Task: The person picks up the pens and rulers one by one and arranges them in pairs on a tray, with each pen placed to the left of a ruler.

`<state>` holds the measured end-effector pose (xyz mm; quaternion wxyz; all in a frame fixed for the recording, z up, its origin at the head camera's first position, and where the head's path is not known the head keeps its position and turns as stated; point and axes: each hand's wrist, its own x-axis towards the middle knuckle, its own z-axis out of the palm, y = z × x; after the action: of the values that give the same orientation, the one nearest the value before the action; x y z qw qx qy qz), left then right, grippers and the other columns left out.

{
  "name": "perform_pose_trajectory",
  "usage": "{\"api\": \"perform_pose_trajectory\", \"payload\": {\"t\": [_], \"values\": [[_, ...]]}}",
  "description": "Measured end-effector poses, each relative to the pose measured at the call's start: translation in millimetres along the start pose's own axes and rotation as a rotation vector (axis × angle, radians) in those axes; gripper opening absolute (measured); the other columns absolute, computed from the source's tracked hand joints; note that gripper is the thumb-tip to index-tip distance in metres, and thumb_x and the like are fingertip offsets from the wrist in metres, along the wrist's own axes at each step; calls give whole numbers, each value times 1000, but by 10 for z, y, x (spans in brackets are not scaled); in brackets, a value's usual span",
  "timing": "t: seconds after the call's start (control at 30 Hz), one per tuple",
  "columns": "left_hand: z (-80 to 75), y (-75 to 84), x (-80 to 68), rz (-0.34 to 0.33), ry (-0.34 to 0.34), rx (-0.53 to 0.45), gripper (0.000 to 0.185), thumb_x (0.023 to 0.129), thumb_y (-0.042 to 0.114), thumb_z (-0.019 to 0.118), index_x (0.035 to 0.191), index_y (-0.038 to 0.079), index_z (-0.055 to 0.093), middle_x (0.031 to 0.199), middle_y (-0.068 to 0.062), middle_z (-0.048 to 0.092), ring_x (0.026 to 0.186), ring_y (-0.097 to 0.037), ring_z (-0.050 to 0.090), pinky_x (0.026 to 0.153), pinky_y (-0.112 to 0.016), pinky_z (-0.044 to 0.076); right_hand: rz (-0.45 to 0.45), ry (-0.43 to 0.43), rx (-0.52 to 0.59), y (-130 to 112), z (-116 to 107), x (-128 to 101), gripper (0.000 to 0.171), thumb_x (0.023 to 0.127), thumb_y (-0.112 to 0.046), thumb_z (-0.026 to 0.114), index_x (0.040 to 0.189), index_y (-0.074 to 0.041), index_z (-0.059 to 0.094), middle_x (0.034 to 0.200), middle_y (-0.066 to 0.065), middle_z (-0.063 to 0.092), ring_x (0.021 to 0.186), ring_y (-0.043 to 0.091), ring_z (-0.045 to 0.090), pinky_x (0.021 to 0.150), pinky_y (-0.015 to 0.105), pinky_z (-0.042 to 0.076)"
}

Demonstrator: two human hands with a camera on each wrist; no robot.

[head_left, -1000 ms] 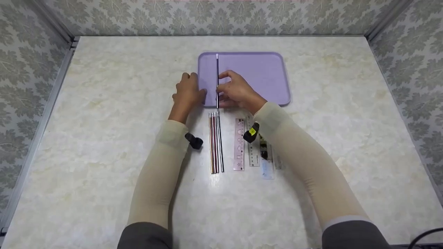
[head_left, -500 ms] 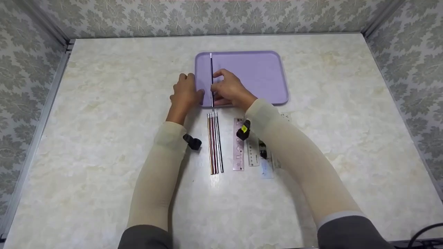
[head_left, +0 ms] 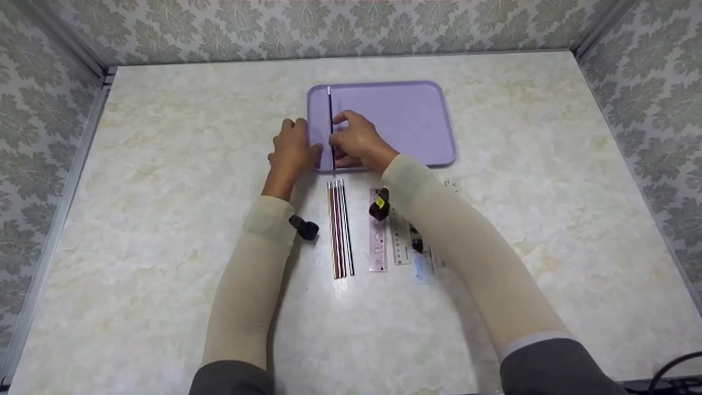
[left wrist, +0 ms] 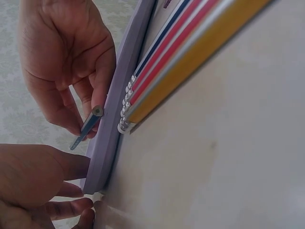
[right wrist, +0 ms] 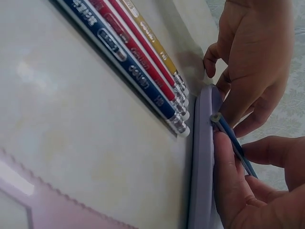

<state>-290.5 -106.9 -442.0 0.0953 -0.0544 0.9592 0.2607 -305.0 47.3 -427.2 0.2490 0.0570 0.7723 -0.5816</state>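
The purple tray lies toward the back of the table, a dark blue striped pencil lengthwise over its left part. My right hand pinches this pencil between thumb and fingers, low inside the tray. In the right wrist view the pencil's unsharpened end shows at the near rim. At the tray's left edge, my left hand grips the rim, thumb on the inner side and fingers outside. Just in front of the tray, several pencils in yellow, red and blue lie side by side, eraser ends toward it.
Right of the pencil row lie a pink ruler, a clear ruler and another ruler with a blue end, partly under my right forearm. A black cable is at the front right corner. Patterned walls bound the table.
My right hand has shifted the pencil left across the tray, closer to its left edge. The left hand keeps its place on the rim.
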Motion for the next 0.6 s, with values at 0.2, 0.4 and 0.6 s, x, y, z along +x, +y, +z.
{"api": "perform_pose_trajectory", "payload": {"t": [0.2, 0.4, 0.6], "values": [[-14, -1, -9, 4, 0, -7, 55, 98, 30, 63, 146, 8, 45, 148, -15, 41, 130, -44, 52, 98, -69, 47, 11, -1, -34, -22, -3, 3, 51, 96, -6, 61, 142, -20, 46, 100, 11, 62, 80, 21, 65, 67, 36, 64], [-12, 2, -19, 6, -5, 0, 56, 99, 32, 63, 146, 10, 44, 147, -14, 41, 131, -43, 51, 98, -70, 46, 20, 2, -42, -30, 15, 13, 51, 96, -6, 61, 143, -19, 47, 99, 11, 63, 81, 20, 65, 68, 35, 64], [-9, 1, -34, 8, 5, -1, 56, 99, 33, 63, 148, 11, 44, 148, -13, 41, 132, -43, 49, 98, -69, 46, 23, 1, -38, -46, 55, 15, 53, 94, -3, 59, 144, -15, 47, 89, 9, 61, 73, 18, 63, 63, 33, 63]]}}
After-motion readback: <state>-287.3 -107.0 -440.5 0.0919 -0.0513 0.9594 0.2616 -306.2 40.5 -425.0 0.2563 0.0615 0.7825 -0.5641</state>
